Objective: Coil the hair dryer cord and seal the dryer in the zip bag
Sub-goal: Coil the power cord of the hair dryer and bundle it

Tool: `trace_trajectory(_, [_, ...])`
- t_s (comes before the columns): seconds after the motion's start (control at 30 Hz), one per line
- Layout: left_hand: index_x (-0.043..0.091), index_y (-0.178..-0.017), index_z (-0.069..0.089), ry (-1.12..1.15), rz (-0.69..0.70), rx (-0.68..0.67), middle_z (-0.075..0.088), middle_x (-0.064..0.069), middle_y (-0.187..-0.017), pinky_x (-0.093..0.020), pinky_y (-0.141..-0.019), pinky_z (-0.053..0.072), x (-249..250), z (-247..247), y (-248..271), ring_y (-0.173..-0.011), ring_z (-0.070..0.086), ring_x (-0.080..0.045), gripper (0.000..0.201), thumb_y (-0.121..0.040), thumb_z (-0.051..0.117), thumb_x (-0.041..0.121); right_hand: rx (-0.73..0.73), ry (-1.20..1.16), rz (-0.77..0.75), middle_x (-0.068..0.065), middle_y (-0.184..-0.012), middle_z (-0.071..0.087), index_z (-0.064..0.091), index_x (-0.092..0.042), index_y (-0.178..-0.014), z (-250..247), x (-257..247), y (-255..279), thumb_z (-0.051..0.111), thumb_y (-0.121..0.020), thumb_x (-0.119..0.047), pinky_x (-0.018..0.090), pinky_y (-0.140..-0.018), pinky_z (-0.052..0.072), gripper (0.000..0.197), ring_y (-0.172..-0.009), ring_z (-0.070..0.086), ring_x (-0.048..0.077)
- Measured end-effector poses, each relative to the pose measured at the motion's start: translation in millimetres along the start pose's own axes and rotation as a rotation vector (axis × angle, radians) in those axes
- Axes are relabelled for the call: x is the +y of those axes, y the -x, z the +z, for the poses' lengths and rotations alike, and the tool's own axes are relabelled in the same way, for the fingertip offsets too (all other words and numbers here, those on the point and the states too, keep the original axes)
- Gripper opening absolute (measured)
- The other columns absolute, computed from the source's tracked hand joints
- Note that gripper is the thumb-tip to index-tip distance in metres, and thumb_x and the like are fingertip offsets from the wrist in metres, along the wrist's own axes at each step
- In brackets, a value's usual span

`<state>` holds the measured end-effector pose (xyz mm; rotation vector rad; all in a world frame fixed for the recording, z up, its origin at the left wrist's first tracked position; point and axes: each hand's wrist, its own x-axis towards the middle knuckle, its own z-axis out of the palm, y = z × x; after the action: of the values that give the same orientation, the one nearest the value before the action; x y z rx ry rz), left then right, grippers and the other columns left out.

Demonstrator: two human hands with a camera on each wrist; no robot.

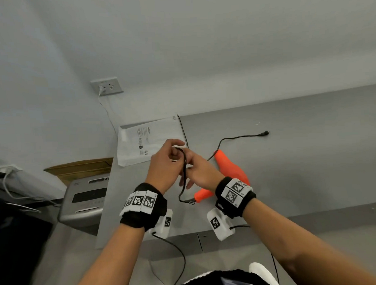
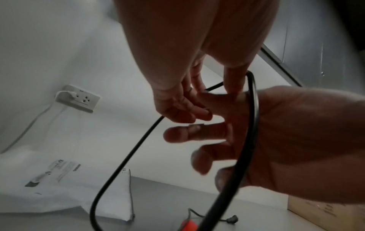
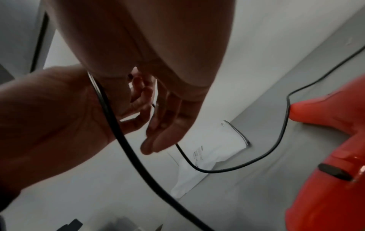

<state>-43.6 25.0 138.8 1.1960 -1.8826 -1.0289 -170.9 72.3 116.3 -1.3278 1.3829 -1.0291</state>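
The orange hair dryer [image 1: 233, 172] lies on the grey table [image 1: 301, 170], just right of my hands. Its black cord [image 1: 185, 174] rises from the handle end into a loop held above the table. My left hand [image 1: 168, 162] pinches the top of that loop between thumb and fingers [image 2: 177, 106]. My right hand [image 1: 196, 172] holds the cord just below, its lower fingers [image 3: 164, 125] spread loosely. The rest of the cord [image 3: 280, 137] trails past the dryer's nose to the plug [image 1: 264, 133], which lies on the table. The white zip bag [image 1: 148, 141] lies flat behind my hands.
A wall socket [image 1: 107, 86] with a white lead sits behind the table's left corner. A grey machine [image 1: 84, 201] and a cardboard box [image 1: 81, 167] stand left of the table. The table's front edge [image 1: 186, 238] runs under my wrists.
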Motion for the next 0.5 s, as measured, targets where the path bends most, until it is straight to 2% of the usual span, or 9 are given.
trace_trajectory(0.07, [0.029, -0.112, 0.062, 0.082, 0.017, -0.017, 0.065, 0.002, -0.085, -0.019, -0.069, 0.055, 3, 4, 5, -0.075, 0.066, -0.008, 0.032, -0.089, 0.063, 0.008, 0.034, -0.042, -0.014, 0.01, -0.108, 0.074, 0.053, -0.035, -0.13, -2, -4, -1, 0.051, -0.092, -0.003, 0.043, -0.053, 0.059, 0.049, -0.067, 0.074, 0.036])
trace_trajectory(0.13, [0.024, -0.116, 0.06, 0.206, 0.033, -0.032, 0.066, -0.009, -0.098, -0.024, -0.069, 0.057, 7, 5, 11, -0.079, 0.067, -0.015, 0.034, -0.091, 0.056, 0.002, 0.093, -0.027, -0.042, 0.014, -0.094, 0.075, 0.053, -0.033, -0.129, -6, -10, -2, 0.053, -0.096, -0.006, 0.047, -0.053, 0.06, 0.043, -0.067, 0.073, 0.038])
trace_trajectory(0.2, [0.021, -0.121, 0.058, 0.288, 0.041, -0.02, 0.064, -0.016, -0.103, -0.031, -0.079, 0.06, 8, 5, 12, -0.093, 0.069, -0.024, 0.034, -0.092, 0.053, 0.004, 0.164, 0.061, -0.101, 0.016, -0.092, 0.072, 0.05, -0.034, -0.131, -11, -17, -2, 0.055, -0.095, -0.007, 0.045, -0.051, 0.06, 0.046, -0.063, 0.071, 0.031])
trace_trajectory(0.27, [0.014, -0.126, 0.055, 0.425, 0.032, -0.031, 0.062, -0.02, -0.1, -0.041, -0.082, 0.06, 7, 5, 14, -0.098, 0.068, -0.028, 0.034, -0.093, 0.053, 0.009, 0.197, 0.126, -0.182, 0.016, -0.088, 0.071, 0.053, -0.033, -0.132, -16, -26, -1, 0.052, -0.095, -0.004, 0.027, -0.048, 0.055, 0.047, -0.058, 0.064, 0.018])
trace_trajectory(0.33, [0.008, -0.131, 0.049, 0.614, 0.003, -0.039, 0.064, -0.017, -0.105, -0.043, -0.079, 0.058, 10, 9, 18, -0.096, 0.068, -0.026, 0.033, -0.098, 0.051, 0.009, 0.204, 0.161, -0.239, 0.008, -0.081, 0.071, 0.064, -0.023, -0.121, -21, -35, -2, 0.053, -0.099, -0.008, 0.015, -0.055, 0.049, 0.029, -0.058, 0.061, 0.005])
trace_trajectory(0.4, [0.013, -0.138, 0.04, 0.698, -0.024, -0.044, 0.068, -0.015, -0.109, -0.044, -0.079, 0.06, 11, 15, 26, -0.088, 0.069, -0.028, 0.036, -0.103, 0.048, 0.012, 0.283, 0.125, -0.265, -0.001, -0.073, 0.069, 0.071, -0.014, -0.105, -29, -43, -7, 0.055, -0.1, -0.012, 0.019, -0.061, 0.049, 0.016, -0.061, 0.06, 0.001])
trace_trajectory(0.47, [0.02, -0.14, 0.037, 0.666, -0.068, -0.08, 0.068, -0.016, -0.098, -0.047, -0.079, 0.059, 8, 23, 36, -0.073, 0.067, -0.031, 0.038, -0.103, 0.048, 0.02, 0.392, 0.06, -0.268, 0.006, -0.076, 0.071, 0.072, -0.012, -0.097, -42, -55, -12, 0.055, -0.1, -0.013, 0.026, -0.054, 0.05, 0.017, -0.061, 0.06, 0.009])
trace_trajectory(0.5, [0.021, -0.136, 0.042, 0.6, -0.073, -0.131, 0.066, -0.015, -0.088, -0.048, -0.077, 0.057, 3, 27, 40, -0.067, 0.064, -0.03, 0.036, -0.101, 0.05, 0.026, 0.44, 0.047, -0.278, 0.009, -0.079, 0.073, 0.072, -0.013, -0.097, -50, -61, -14, 0.055, -0.1, -0.015, 0.029, -0.049, 0.05, 0.018, -0.06, 0.061, 0.013])
